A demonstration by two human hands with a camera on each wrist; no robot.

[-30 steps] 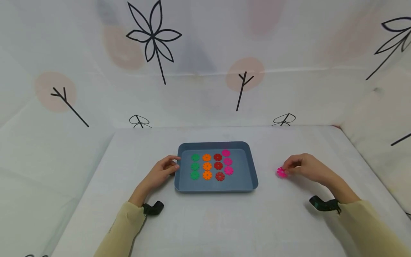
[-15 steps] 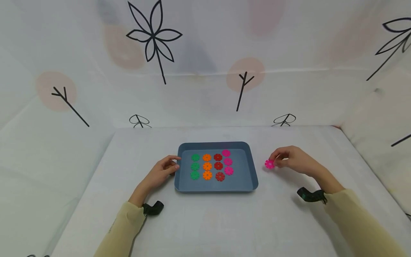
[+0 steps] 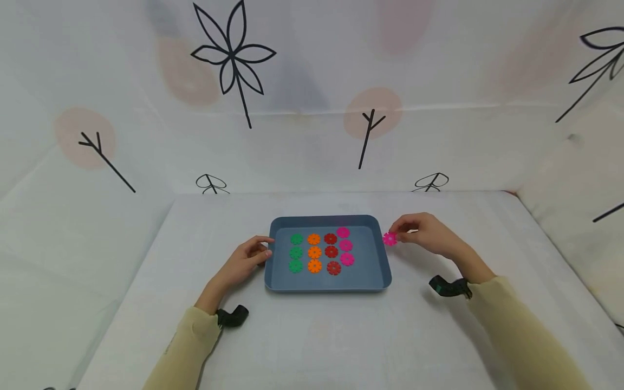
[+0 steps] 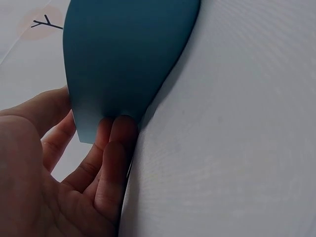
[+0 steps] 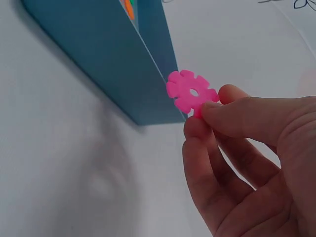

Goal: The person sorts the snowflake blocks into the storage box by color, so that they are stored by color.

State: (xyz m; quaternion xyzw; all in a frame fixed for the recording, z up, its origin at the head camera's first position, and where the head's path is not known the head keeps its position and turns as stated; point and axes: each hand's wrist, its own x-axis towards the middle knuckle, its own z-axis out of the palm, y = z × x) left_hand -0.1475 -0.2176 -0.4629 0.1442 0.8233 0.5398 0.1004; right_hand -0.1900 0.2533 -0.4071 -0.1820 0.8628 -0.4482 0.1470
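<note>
Several flower-shaped plastic discs lie in a blue-grey tray [image 3: 375,276] in the head view: green discs [image 3: 296,253] on the left, then orange discs [image 3: 314,252], dark red discs [image 3: 331,251] and pink discs [image 3: 346,245] in columns. My left hand [image 3: 246,260] holds the tray at its left side; in the left wrist view some curled fingertips [image 4: 123,128] meet the outer wall, with the thumb at the rim. Between thumb and fingers my right hand [image 3: 424,232] pinches another pink disc [image 5: 194,92], raised at the tray's right rim.
A white cloth [image 3: 322,336] covers the table, and printed fabric [image 3: 302,146] hangs behind and at the sides. Each wrist wears a dark camera mount, the left mount [image 3: 233,316] and the right mount [image 3: 447,286].
My right hand has carried the pink disc leftward and away from me, from the open cloth to the tray's right rim. My left hand and the tray have stayed put.
</note>
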